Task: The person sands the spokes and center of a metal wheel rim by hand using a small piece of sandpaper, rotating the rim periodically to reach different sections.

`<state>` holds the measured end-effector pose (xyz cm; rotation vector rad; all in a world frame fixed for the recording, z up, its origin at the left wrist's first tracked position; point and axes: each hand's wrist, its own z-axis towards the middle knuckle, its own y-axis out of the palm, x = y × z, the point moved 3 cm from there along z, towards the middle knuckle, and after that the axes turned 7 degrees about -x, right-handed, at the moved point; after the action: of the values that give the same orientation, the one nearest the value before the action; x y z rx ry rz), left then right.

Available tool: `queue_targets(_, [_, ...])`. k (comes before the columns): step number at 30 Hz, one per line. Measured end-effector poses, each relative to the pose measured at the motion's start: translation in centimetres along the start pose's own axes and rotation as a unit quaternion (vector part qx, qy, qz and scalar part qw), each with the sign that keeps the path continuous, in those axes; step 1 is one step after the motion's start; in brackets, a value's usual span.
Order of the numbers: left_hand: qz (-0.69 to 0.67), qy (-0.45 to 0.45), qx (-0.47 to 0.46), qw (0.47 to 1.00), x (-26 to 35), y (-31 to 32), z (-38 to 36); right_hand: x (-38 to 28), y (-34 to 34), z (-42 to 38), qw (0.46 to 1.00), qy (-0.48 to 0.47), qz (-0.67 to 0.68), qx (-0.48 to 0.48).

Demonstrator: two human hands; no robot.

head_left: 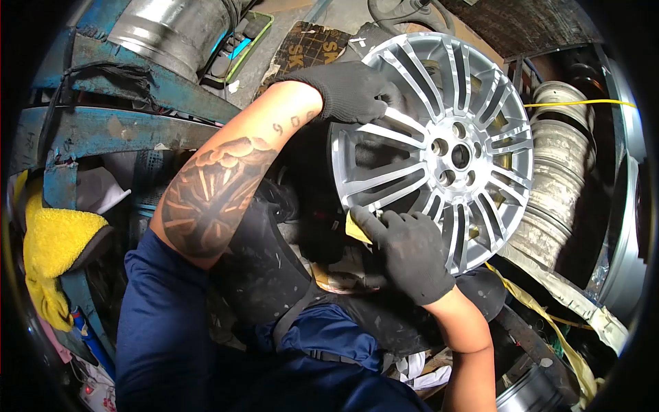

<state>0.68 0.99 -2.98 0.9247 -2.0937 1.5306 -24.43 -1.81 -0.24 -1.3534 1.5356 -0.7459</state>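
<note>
A silver multi-spoke wheel rim (434, 144) stands tilted in front of me. My left hand (353, 93), in a dark glove, is closed on the rim's upper left edge, with its fingers by the spokes. Lower down, my right hand (408, 250), gloved too, presses a small yellow pad (355, 230) against the lower left edge of the wheel. Part of the pad is hidden under the fingers.
Several worn rims (559, 172) are stacked at the right, behind a yellow cord (583, 103). At the left are a blue metal frame (137, 130) and a yellow cloth (62, 240). Another rim (165, 31) lies at the top left.
</note>
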Motion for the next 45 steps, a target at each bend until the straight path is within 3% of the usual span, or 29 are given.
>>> queue_targets(5, [0.003, 0.003, 0.011, 1.000, 0.3, 0.5, 0.4, 0.1, 2.8, 1.8, 0.994, -0.008, -0.078, 0.073])
queue_targets(6, [-0.009, -0.003, 0.002, 1.000, 0.5, 0.3, 0.3, -0.1, 2.8, 1.7, 0.996, -0.005, -0.078, 0.044])
queue_targets(9, [0.013, 0.020, 0.018, 1.000, 0.0, 0.5, 0.4, -0.1, 2.4, 1.6, 0.993, -0.030, -0.037, 0.112])
queue_targets(12, [-0.009, 0.012, 0.013, 1.000, -0.1, 0.4, 0.0, -0.2, 2.6, 1.7, 0.996, -0.002, -0.087, -0.008])
queue_targets(15, [0.022, -0.006, 0.007, 1.000, -0.4, 0.6, 0.4, -0.4, 2.0, 1.5, 0.992, -0.017, -0.045, 0.113])
queue_targets(18, [0.021, 0.030, 0.033, 0.999, -0.3, 0.5, 0.2, -0.2, 2.5, 1.5, 0.996, -0.009, -0.084, 0.003])
queue_targets(21, [0.016, 0.034, 0.021, 0.999, -0.2, 0.6, 0.5, -0.2, 2.3, 1.4, 0.994, -0.029, -0.041, 0.100])
queue_targets(24, [0.031, 0.040, 0.029, 0.998, -0.3, 0.8, 0.5, -0.4, 2.2, 1.2, 0.998, -0.016, -0.067, -0.015])
queue_targets(27, [0.008, 0.013, 0.006, 1.000, -0.1, 0.6, 0.4, -0.2, 3.3, 1.5, 0.995, -0.016, -0.064, 0.074])
queue_targets(30, [-0.001, 0.005, 0.008, 1.000, 0.1, 0.5, 0.3, -0.4, 2.3, 1.2, 0.998, -0.022, -0.062, 0.003])
queue_targets(33, [0.031, 0.032, 0.059, 0.997, -0.3, 0.9, 0.6, -0.2, 3.6, 1.1, 0.997, -0.007, -0.043, 0.056])
queue_targets(36, [0.031, 0.040, 0.036, 0.998, -0.8, 0.8, 1.2, 0.1, 3.2, 1.5, 0.996, -0.019, -0.071, 0.052])
queue_targets(39, [0.086, 0.063, 0.080, 0.991, -1.7, 1.2, 1.9, -0.2, 2.9, 1.0, 0.997, -0.015, -0.072, 0.037])
queue_targets(42, [0.083, 0.065, 0.105, 0.989, -1.9, 1.4, 1.7, -0.3, 3.9, 1.5, 0.990, -0.038, -0.083, 0.109])
queue_targets(45, [0.065, 0.053, 0.087, 0.993, -1.6, 1.0, 1.3, -0.5, 2.9, 1.4, 0.993, -0.014, -0.098, 0.067])
